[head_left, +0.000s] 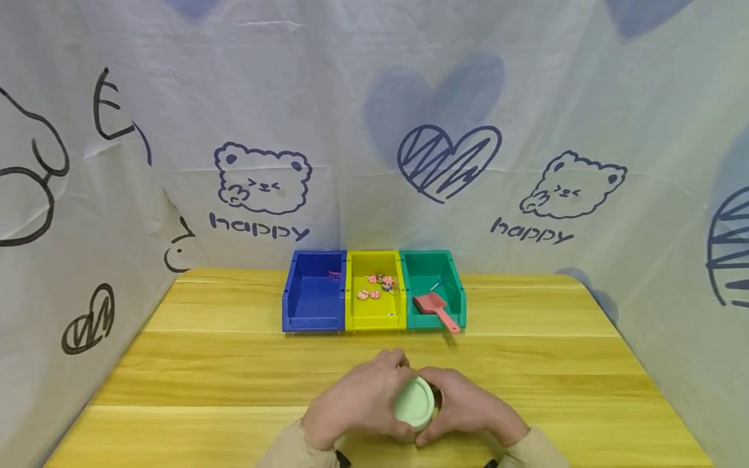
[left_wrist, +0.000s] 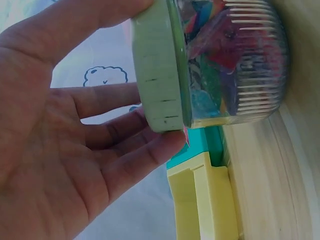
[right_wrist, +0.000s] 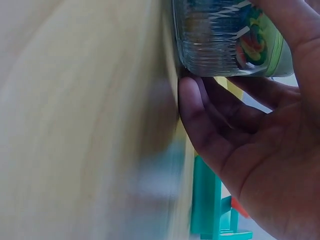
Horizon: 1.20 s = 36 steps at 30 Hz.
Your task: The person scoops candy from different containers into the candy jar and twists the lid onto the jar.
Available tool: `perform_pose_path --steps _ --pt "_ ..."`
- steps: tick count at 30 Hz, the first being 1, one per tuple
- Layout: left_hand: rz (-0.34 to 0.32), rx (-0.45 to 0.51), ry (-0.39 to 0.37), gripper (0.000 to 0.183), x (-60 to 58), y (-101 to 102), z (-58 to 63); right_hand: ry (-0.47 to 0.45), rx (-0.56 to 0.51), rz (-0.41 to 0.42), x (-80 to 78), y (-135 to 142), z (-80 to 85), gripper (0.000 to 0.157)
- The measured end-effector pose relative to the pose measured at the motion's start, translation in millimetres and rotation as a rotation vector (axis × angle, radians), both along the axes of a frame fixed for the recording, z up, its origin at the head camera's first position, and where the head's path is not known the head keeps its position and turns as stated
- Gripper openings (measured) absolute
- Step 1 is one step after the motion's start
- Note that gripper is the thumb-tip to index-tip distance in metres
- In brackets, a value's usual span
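A clear ribbed jar (left_wrist: 240, 65) with a pale green lid (head_left: 415, 403) stands on the wooden table near its front edge. Brightly coloured wrapped pieces show through its wall. From the left side, my left hand (head_left: 363, 398) grips the lid, thumb on one side and fingers on the other, as the left wrist view shows. On the opposite side my right hand (head_left: 468, 403) holds the jar, its fingers low around the clear body in the right wrist view. The lid sits on the jar's rim.
Behind the hands stand three joined bins. The blue bin (head_left: 316, 324) holds a small pink item, the yellow bin (head_left: 374, 323) several swirl candies (head_left: 374, 294). A pink dustpan (head_left: 433, 304) leans over the front of the green bin (head_left: 460, 311). A white drawn-on sheet (head_left: 351, 130) hangs behind.
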<state>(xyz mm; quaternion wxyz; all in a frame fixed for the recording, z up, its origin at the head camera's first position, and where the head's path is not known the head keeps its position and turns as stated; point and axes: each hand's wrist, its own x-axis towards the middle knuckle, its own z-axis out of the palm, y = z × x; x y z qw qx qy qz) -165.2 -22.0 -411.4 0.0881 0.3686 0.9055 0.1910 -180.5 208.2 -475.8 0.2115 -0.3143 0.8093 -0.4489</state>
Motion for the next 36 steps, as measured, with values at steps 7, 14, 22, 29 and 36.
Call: perform_pose_path --steps 7,14,22,29,36 --pt "-0.023 0.019 -0.008 0.063 -2.2 -3.6 0.8 0.000 0.018 0.003 -1.7 0.4 0.7 0.075" --pt "0.045 0.000 -0.048 0.067 2.1 1.3 0.6 0.026 0.066 -0.028 -0.4 0.0 3.4 0.084" --pt "0.029 0.017 -0.049 0.063 0.2 -0.2 -1.2 0.020 0.064 -0.034 3.5 -3.3 5.6 0.085" --pt "-0.026 0.037 -0.050 0.062 -4.0 -6.8 0.3 0.018 0.048 -0.028 3.5 -5.7 4.3 0.080" --pt "-0.025 0.066 -0.071 0.068 -6.8 -9.0 -0.6 0.013 0.109 -0.050 3.1 -6.3 11.1 0.086"
